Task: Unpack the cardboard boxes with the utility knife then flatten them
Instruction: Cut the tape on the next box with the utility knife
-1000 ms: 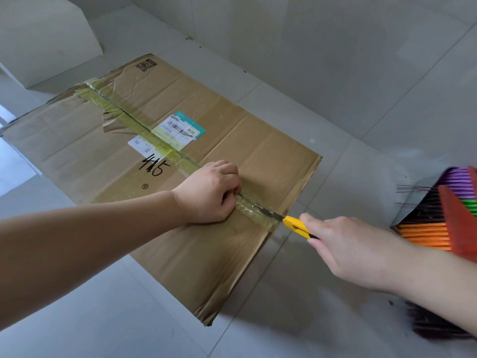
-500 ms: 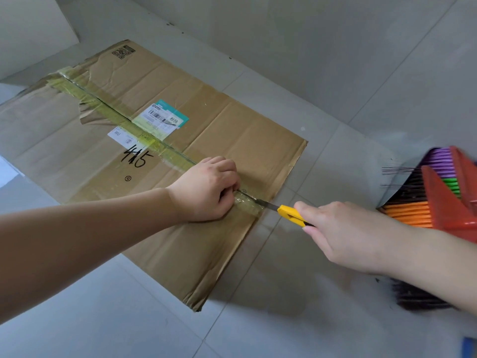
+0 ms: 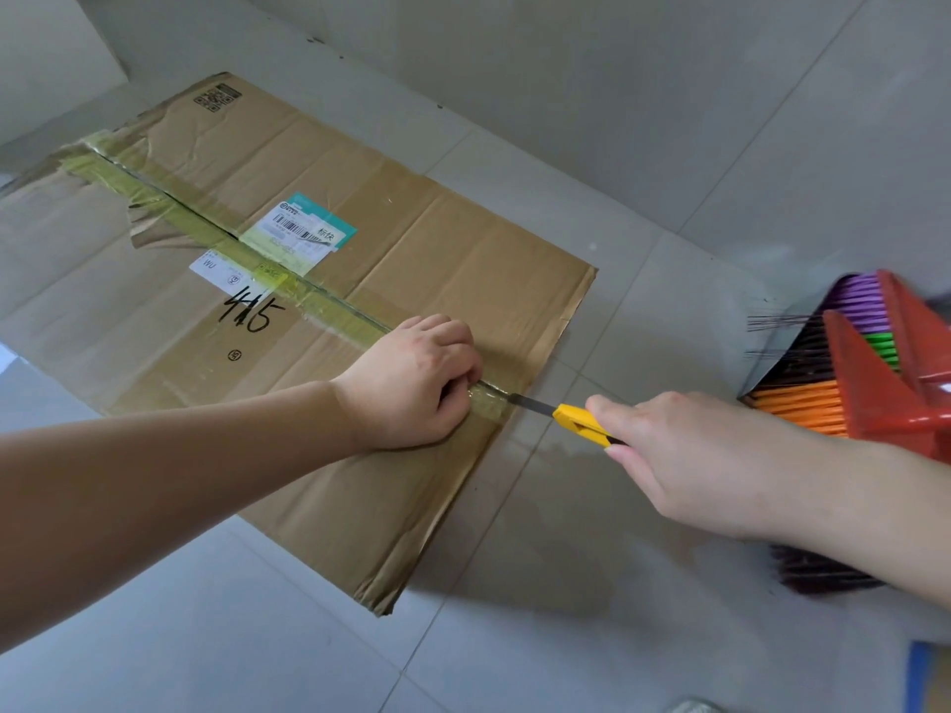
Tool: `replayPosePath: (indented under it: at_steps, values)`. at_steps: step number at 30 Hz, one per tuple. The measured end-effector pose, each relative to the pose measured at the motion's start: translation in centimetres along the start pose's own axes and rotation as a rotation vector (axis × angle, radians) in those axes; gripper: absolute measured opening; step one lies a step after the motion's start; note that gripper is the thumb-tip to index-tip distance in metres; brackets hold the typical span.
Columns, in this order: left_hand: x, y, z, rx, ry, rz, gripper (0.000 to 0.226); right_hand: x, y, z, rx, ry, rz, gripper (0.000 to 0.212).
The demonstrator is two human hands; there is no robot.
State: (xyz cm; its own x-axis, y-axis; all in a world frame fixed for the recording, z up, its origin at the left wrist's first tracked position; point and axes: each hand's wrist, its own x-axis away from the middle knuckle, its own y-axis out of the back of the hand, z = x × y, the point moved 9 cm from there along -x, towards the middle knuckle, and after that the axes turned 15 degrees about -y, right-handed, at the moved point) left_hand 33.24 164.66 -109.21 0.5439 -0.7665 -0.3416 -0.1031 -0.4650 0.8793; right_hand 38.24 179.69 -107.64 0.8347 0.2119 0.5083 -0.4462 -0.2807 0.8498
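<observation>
Lay flat on the pale grey tiled floor (image 3: pixel 514 661): a big brown cardboard box (image 3: pixel 463 280), squashed down, with a strip of yellowish see-through tape (image 3: pixel 329 303) along its middle seam. Stuck near the tape: a white and teal paper label with a barcode (image 3: pixel 301 231), and a small white sticker (image 3: pixel 218 267) above black hand-written numbers.

Reached in from the lower left, arm bare and stretched out long: the left hand (image 3: pixel 411 385). Pressed down on the box near its right edge, right on the tape line, fingers curled in like a fist. Could not tell whether anything was pinched under those fingers.

Came in from the right, arm bare too: the right hand (image 3: pixel 684 460). Wrapped tight round the back end of the yellow plastic utility knife (image 3: pixel 579 422), low over the floor. Pointed left, the thin dark blade, its tip touching the tape at the right edge of the box, just beside the left hand.

Hidden inside the right hand: most of the knife handle. Cut off by the left side of the view: part of the box. Blurry at the far right, partly behind the right arm: a red plastic dustpan (image 3: pixel 885 398) and a brush with purple, green and orange bristles (image 3: pixel 803 403).
</observation>
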Motion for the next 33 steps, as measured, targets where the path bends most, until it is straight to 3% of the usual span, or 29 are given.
replayPosePath:
  at_steps: [4, 9, 13, 15, 20, 25, 33]
  values:
    - [-0.3, -0.1, 0.0, 0.04, -0.007, 0.039, 0.021, 0.8, 0.3, -0.8, 0.01, 0.004, 0.032, 0.016]
    - [-3.6, 6.8, 1.4, 0.252, 0.078, -0.113, 0.033, 1.4, 5.8, -1.9, -0.096, 0.024, -0.07, 0.021]
    - [-6.7, 7.5, 0.4, 0.473, 0.098, 0.179, 0.039, 0.0, 10.5, 0.2, -0.066, 0.123, -0.34, 0.042]
    - [-6.6, 7.2, -0.1, 0.529, 0.093, 0.292, 0.043, -0.4, 12.8, 0.8, -0.095, 0.168, -0.472, 0.04]
    - [-5.5, 8.3, 0.5, 0.71, 0.176, 0.36, 0.038, -0.8, 15.9, 1.7, -0.114, 0.199, -0.67, 0.047]
    - [-4.1, 10.4, 2.2, 0.728, 0.179, 0.33, 0.04, -2.1, 17.7, 4.4, -0.028, 0.225, -0.624, 0.049]
    - [0.1, 17.1, 5.7, 0.786, 0.177, 0.125, 0.042, -2.8, 24.4, 10.5, 0.03, 0.361, -0.446, 0.039]
